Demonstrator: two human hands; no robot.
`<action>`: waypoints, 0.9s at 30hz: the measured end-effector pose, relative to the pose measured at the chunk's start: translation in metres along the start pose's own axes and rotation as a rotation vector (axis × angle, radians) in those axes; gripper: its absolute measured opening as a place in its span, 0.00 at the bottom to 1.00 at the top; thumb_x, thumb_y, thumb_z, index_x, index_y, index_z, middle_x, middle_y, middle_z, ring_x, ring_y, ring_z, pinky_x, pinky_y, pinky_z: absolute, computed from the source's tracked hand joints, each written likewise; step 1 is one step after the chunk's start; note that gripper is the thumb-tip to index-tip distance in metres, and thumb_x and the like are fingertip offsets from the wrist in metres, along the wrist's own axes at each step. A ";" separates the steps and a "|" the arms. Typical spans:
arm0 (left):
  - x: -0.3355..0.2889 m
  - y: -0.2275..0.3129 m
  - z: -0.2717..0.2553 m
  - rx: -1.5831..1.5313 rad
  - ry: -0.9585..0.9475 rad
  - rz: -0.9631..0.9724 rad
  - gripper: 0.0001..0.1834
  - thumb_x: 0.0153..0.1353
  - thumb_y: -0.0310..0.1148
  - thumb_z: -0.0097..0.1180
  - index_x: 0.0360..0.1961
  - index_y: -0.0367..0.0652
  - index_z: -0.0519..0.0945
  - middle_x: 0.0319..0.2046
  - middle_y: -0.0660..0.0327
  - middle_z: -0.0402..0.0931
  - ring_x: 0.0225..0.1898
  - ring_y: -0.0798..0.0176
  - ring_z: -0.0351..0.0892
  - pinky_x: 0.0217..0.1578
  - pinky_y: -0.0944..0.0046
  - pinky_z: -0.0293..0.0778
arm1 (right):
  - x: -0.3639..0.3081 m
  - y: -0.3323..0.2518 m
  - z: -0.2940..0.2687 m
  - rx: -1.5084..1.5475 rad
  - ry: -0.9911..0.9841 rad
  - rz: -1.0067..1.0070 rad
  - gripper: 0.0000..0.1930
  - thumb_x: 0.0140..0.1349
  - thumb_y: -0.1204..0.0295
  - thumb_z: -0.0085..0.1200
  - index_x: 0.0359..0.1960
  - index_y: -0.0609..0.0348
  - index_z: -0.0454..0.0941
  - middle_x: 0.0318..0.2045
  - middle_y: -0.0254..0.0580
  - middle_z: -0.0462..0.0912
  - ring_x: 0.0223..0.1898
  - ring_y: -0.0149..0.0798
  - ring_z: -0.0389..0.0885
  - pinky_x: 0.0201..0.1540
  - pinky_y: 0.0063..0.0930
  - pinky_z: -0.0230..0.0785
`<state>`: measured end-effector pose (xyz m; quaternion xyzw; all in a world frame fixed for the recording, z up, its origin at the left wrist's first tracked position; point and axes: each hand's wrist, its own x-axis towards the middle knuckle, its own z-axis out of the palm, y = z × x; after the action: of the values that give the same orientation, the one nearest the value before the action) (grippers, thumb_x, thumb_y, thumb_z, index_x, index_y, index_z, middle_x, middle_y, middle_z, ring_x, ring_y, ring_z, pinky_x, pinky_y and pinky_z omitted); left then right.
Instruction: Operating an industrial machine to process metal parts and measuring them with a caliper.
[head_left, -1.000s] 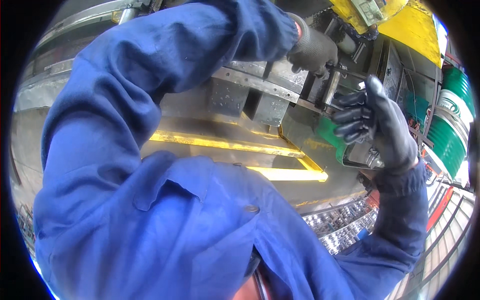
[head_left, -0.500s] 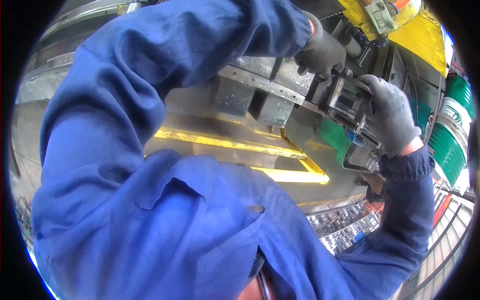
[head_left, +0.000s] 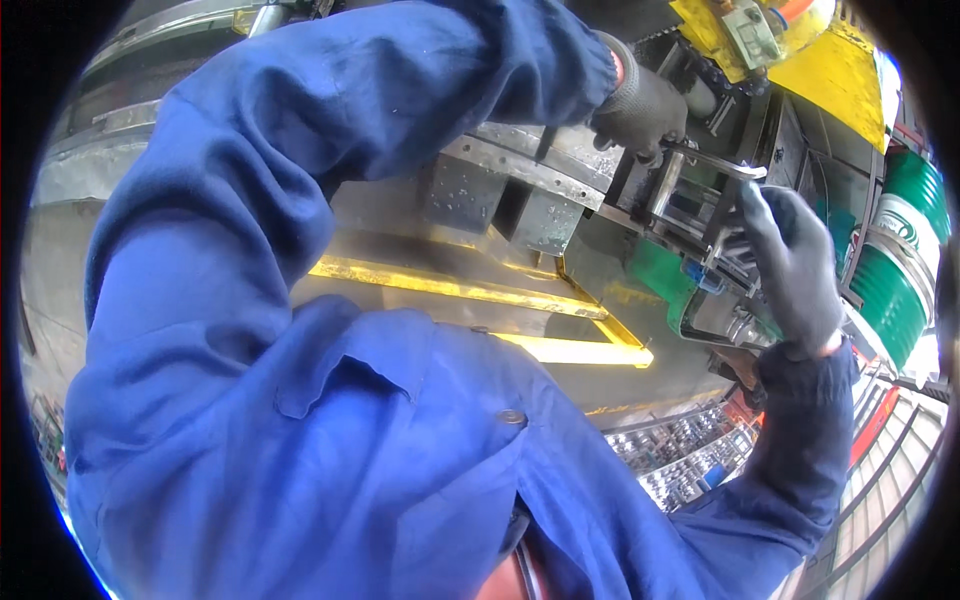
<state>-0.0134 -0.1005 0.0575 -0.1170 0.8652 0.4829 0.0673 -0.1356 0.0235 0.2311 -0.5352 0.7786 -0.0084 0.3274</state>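
My left hand (head_left: 640,112), in a grey knit glove, is closed with its fingertips at the near-left end of a metal wrench (head_left: 715,160). That end meets a dark metal frame (head_left: 690,195) with bars across it; the exact contact is hidden by the glove. The wrench slants to the right, and its bright forked end stands free of any grip. My right hand (head_left: 795,265), also gloved in grey, is just below the forked end. Its fingers are stretched and apart, and one fingertip is at or touching the wrench.
A yellow machine part (head_left: 820,90) with an orange hose stands at the upper right. A green and white drum (head_left: 900,260) is at far right. Yellow rails (head_left: 470,288) lie below a drilled metal bar (head_left: 525,170). Many small metal parts (head_left: 680,460) lie at lower right.
My right hand has let go of the wrench and moved slightly down, its fingers opening, so the forked end now shows. My left hand stays almost in place at the other end.
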 end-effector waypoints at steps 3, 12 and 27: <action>-0.015 -0.003 -0.004 0.001 0.015 0.184 0.11 0.67 0.28 0.51 0.46 0.35 0.80 0.29 0.56 0.82 0.21 0.62 0.79 0.22 0.63 0.77 | 0.015 -0.010 0.016 0.227 -0.046 0.297 0.22 0.71 0.54 0.52 0.42 0.67 0.78 0.27 0.46 0.84 0.27 0.36 0.84 0.29 0.21 0.73; -0.015 0.036 -0.022 -0.009 -0.138 -0.195 0.10 0.68 0.29 0.53 0.43 0.35 0.81 0.27 0.56 0.80 0.21 0.62 0.78 0.23 0.63 0.77 | 0.034 -0.003 0.033 0.545 0.036 0.283 0.16 0.70 0.63 0.50 0.43 0.67 0.78 0.32 0.49 0.85 0.26 0.37 0.83 0.30 0.23 0.75; -0.006 0.004 -0.005 0.057 -0.025 0.078 0.10 0.67 0.31 0.54 0.43 0.35 0.80 0.25 0.57 0.78 0.20 0.61 0.78 0.23 0.63 0.77 | 0.010 0.003 0.009 -0.175 0.038 -0.470 0.15 0.65 0.76 0.54 0.53 0.65 0.76 0.37 0.46 0.86 0.34 0.39 0.85 0.35 0.25 0.77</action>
<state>-0.0088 -0.1022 0.0650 -0.0751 0.8817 0.4615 0.0628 -0.1357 0.0196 0.2173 -0.7277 0.6365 -0.0269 0.2539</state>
